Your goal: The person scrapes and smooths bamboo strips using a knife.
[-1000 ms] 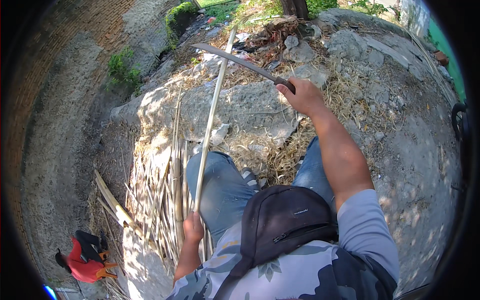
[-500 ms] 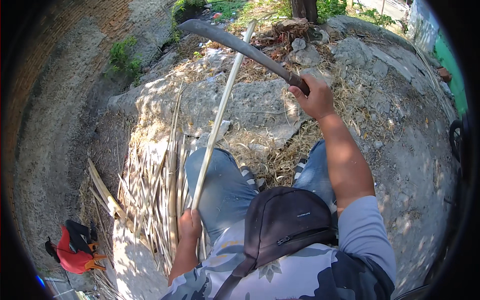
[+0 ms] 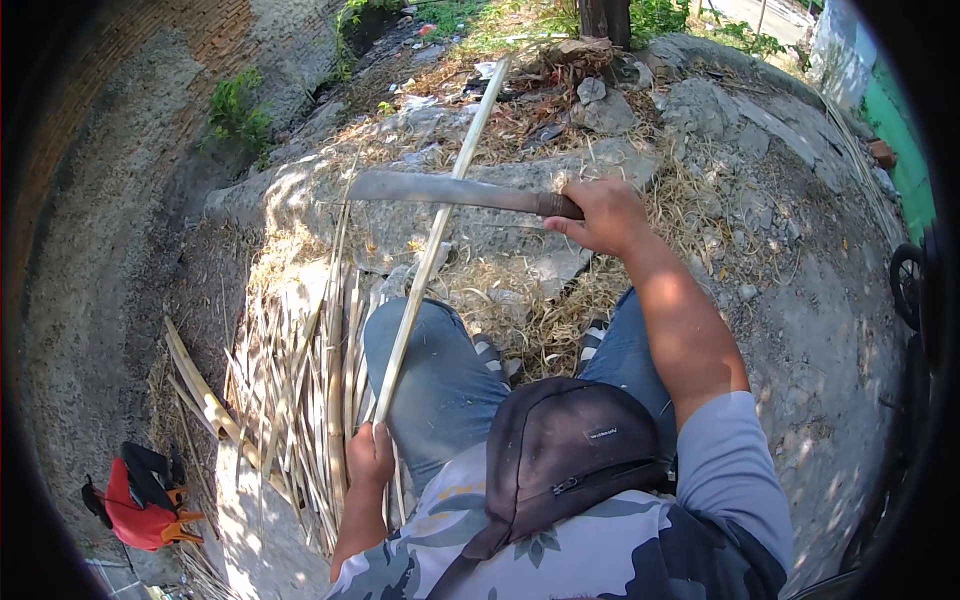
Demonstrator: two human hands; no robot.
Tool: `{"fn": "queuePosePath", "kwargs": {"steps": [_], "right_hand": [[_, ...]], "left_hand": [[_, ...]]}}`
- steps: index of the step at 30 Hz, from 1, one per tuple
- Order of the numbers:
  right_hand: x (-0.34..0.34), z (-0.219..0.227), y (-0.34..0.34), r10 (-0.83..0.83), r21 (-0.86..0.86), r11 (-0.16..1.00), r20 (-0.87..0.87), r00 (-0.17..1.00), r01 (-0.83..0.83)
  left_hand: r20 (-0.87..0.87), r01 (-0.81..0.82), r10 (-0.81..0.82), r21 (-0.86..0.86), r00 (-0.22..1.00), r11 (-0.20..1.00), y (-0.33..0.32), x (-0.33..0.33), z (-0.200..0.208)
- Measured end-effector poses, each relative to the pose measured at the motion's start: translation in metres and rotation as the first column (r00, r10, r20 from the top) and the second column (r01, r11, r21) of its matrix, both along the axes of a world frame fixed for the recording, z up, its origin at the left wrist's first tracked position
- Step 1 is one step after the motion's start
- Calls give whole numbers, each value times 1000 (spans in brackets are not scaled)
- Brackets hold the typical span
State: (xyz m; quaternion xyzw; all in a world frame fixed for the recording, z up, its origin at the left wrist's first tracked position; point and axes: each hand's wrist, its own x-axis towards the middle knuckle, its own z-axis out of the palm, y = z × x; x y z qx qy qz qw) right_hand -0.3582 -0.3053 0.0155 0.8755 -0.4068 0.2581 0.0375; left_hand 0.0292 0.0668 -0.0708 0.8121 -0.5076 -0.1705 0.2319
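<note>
Gripping machete [image 3: 425,188]; right hand [image 3: 603,214] outstretched; left hand [image 3: 370,457] low, fingers seemingly clamped round strip [image 3: 422,280]

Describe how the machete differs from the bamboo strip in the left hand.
Colour: the machete is grey and dark brown; the bamboo strip is pale.
Length: the bamboo strip looks longer than the machete.
Pose: the machete lies nearly level across the view in the right hand; the bamboo strip slants up from the left hand.
Both are long, narrow and held one-handed.
</note>
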Motion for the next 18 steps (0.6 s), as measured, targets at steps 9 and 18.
{"fn": "queuePosePath", "kwargs": {"steps": [9, 18], "right_hand": [[1, -6, -29, -419, 265, 888, 122, 900, 377], [-64, -73, -70, -747, 633, 584, 173, 642, 508]], "left_hand": [[47, 52, -50, -57, 998, 997, -3, 6, 6], [128, 85, -82, -14, 988, 996, 0, 10, 4]]}}
